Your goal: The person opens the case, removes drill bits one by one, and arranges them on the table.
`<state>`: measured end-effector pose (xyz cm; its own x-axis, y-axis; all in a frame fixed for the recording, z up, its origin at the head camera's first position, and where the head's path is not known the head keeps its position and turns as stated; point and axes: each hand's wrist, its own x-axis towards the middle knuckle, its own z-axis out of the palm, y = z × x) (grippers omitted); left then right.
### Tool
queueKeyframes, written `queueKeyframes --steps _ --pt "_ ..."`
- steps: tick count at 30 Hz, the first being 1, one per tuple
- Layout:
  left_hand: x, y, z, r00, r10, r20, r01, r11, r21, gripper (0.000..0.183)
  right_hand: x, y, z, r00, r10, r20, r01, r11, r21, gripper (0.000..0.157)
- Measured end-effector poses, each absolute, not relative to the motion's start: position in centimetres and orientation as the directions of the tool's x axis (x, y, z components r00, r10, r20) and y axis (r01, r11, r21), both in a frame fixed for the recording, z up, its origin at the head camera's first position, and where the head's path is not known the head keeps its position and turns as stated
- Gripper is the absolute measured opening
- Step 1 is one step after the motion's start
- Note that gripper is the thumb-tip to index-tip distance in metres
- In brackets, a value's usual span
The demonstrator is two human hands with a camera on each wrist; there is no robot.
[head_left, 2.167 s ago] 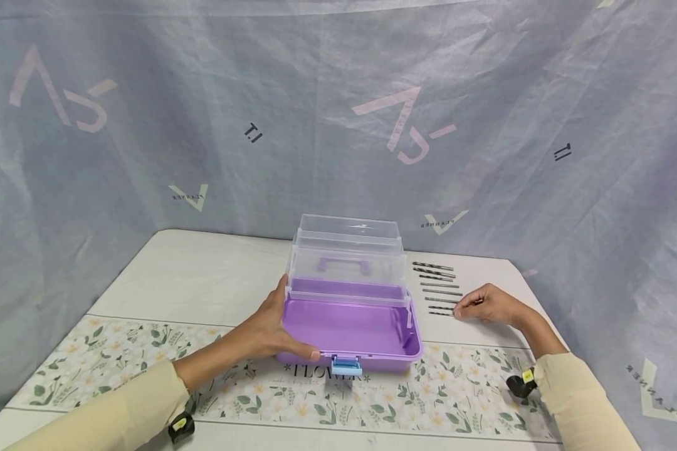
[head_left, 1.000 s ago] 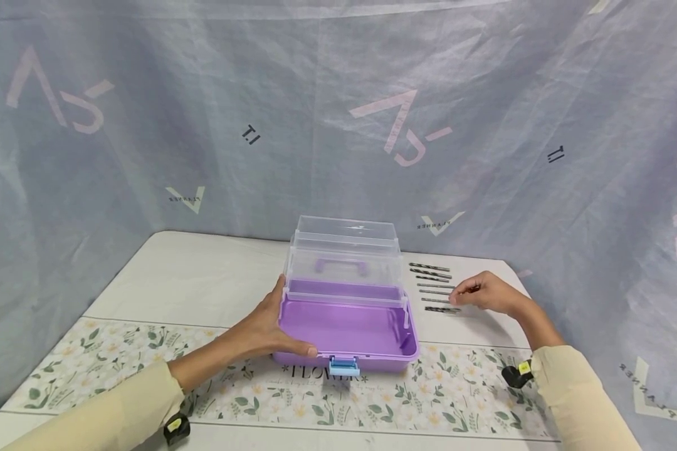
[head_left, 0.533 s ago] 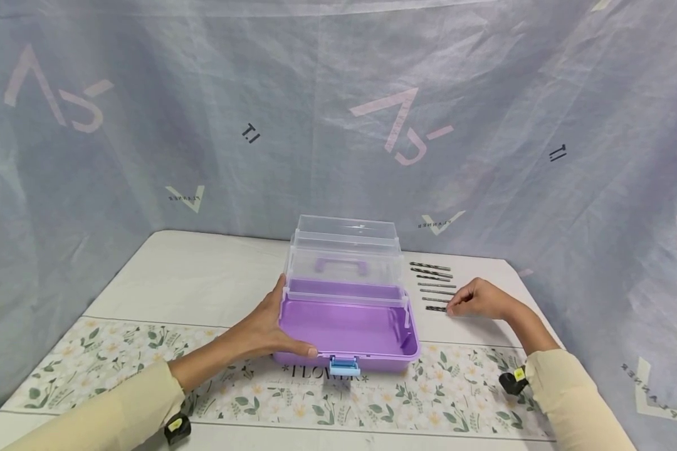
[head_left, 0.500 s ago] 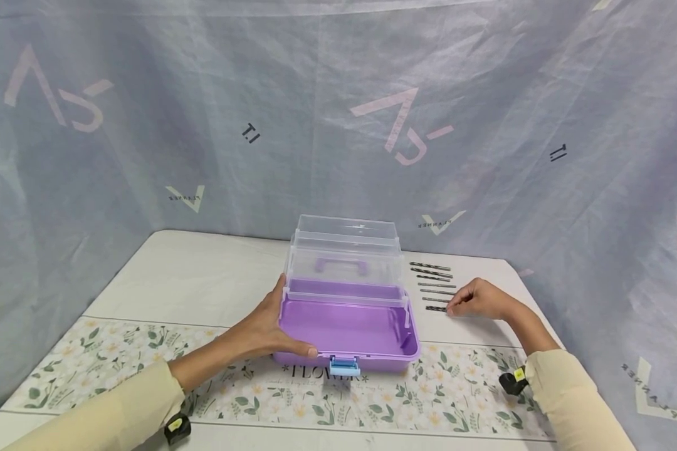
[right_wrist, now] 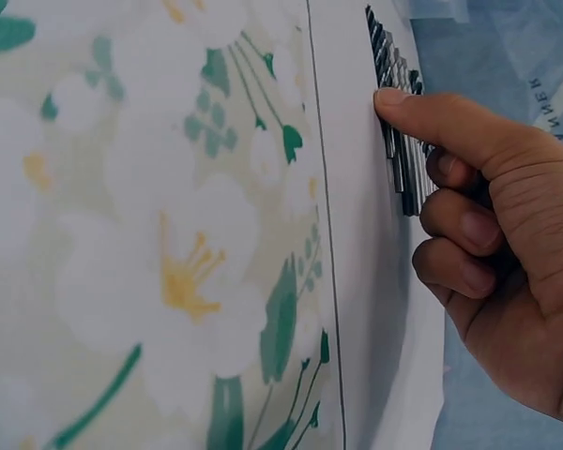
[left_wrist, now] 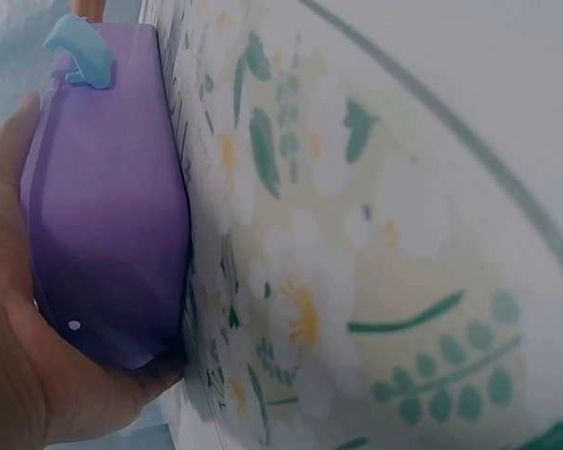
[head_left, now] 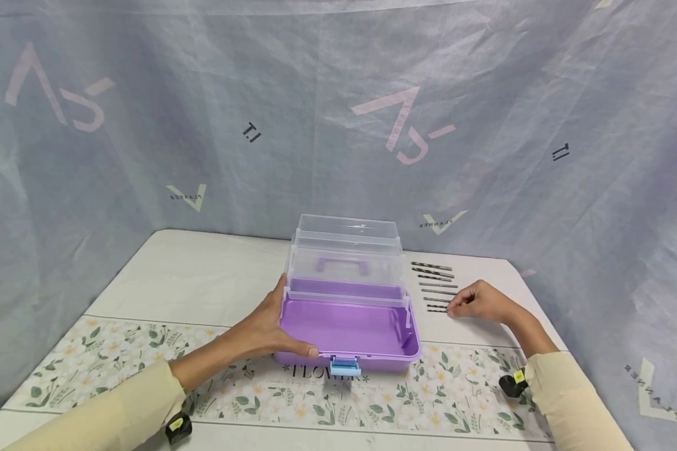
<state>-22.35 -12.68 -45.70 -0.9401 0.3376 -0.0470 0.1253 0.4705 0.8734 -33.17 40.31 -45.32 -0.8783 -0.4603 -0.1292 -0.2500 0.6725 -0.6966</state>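
A purple plastic storage box (head_left: 383,362) stands on the table with its clear lid (head_left: 346,250) raised and its inside bare. My left hand (head_left: 271,329) grips its left front corner, thumb along the front rim, as the left wrist view also shows. Right of the box lies a column of several metal drill bits (head_left: 433,274), thicker ones at the back. At the nearest thin drill bits (head_left: 437,309), my right hand (head_left: 479,302) pinches the right ends with thumb and index finger. The other fingers are curled in the right wrist view.
A light blue latch (head_left: 345,366) hangs open on the box front. Beneath lies a white cloth with a floral band (head_left: 293,404). A grey-blue printed curtain (head_left: 327,125) hangs behind the table and at both sides.
The right hand shifted left along the nearest thin bits, lifting briefly and coming back down. Those two bits came together, then show slightly apart. The left hand stays on the box.
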Motion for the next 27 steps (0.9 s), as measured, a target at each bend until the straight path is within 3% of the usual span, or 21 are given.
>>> queueKeyframes --steps 17,27 --pt "-22.2 -12.9 -45.6 -0.941 0.322 -0.102 0.092 0.535 0.840 0.179 -32.7 41.0 -45.4 -0.869 -0.473 -0.142 -0.252 0.672 -0.697 0.011" --pt "-22.9 -14.5 -44.8 -0.952 0.277 -0.130 0.038 0.530 0.847 0.160 -33.0 41.1 -44.4 -0.887 -0.442 -0.130 -0.243 0.688 -0.684 0.012"
